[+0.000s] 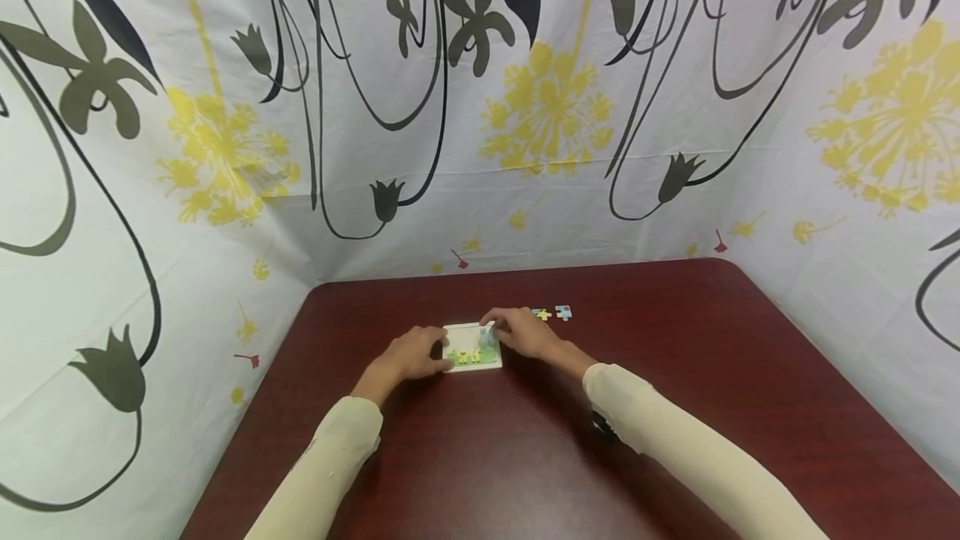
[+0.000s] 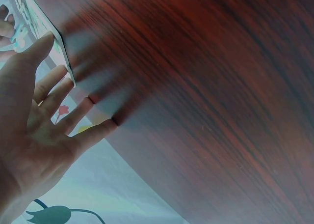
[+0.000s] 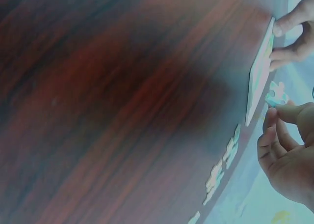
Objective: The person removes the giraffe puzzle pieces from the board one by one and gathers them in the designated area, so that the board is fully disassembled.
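A small white-rimmed puzzle board [image 1: 480, 369] lies on the table, with green and yellow picture pieces along its near side. My left hand [image 1: 411, 354] rests at its left edge, thumb at the near corner. In the left wrist view the fingers of that hand [image 2: 51, 111] are fairly straight and spread, with the thumb against the board's edge. Over the board's right part is my right hand [image 1: 527, 333]. Its thumb and index finger pinch a pale blue jigsaw piece [image 3: 277, 92], held just above the board in the right wrist view.
Loose jigsaw pieces [image 1: 563, 312] lie to the right of the board, beyond my right hand; the right wrist view shows several in a row [image 3: 214, 178]. The dark red-brown table [image 1: 480, 457] is bordered by hanging floral cloth [image 1: 465, 215] at the back and sides.
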Action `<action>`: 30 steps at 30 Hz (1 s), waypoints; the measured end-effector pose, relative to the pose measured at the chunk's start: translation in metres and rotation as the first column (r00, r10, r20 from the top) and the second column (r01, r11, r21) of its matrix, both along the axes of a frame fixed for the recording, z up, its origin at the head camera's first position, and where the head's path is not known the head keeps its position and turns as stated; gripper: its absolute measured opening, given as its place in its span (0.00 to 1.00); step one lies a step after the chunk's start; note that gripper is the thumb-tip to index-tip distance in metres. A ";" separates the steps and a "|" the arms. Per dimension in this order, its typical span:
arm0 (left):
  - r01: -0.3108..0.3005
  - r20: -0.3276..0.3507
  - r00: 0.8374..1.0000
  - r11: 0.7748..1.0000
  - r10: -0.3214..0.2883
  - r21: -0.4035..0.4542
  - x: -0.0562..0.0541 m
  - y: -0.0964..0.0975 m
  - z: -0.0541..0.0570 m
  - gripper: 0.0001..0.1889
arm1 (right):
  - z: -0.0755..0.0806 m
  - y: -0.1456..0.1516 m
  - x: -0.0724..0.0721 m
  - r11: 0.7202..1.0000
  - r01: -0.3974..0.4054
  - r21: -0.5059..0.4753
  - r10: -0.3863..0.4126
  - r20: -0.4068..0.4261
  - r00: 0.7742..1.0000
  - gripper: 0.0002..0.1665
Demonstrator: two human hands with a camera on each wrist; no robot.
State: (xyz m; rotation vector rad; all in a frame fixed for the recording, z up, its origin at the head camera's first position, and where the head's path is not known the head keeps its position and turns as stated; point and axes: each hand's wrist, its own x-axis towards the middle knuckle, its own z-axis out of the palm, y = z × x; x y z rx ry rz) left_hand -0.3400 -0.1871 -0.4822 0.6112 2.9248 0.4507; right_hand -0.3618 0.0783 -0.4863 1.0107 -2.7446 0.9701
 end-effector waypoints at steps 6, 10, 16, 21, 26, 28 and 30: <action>0.003 0.008 1.000 1.000 -0.003 0.009 0.000 0.000 0.000 0.24 | 0.005 0.014 -0.003 1.000 0.031 -0.004 -0.031 0.015 0.999 0.14; 0.009 0.007 1.000 1.000 -0.009 0.013 0.000 0.000 -0.001 0.24 | 0.010 0.025 -0.003 0.999 0.047 0.007 -0.048 0.036 0.998 0.14; 0.015 -0.007 1.000 1.000 -0.015 0.013 0.001 0.000 -0.001 0.23 | 0.016 0.043 -0.005 0.997 0.081 0.018 -0.081 0.029 0.996 0.15; 0.011 -0.011 1.000 1.000 -0.010 0.017 0.002 0.000 0.000 0.23 | 0.020 0.057 -0.006 0.993 0.115 0.029 -0.115 0.000 0.993 0.14; 0.013 -0.013 1.000 1.000 -0.013 0.019 0.002 0.000 0.000 0.23 | 0.023 0.068 -0.006 0.989 0.141 0.043 -0.140 -0.015 0.990 0.13; 0.013 -0.010 1.000 1.000 -0.013 0.018 0.002 0.000 0.000 0.23 | 0.024 0.072 -0.006 0.989 0.142 0.040 -0.141 -0.011 0.990 0.13; 0.012 -0.008 1.000 1.000 -0.012 0.019 0.003 0.001 0.000 0.23 | 0.024 0.076 -0.005 0.989 0.144 0.039 -0.143 -0.016 0.990 0.13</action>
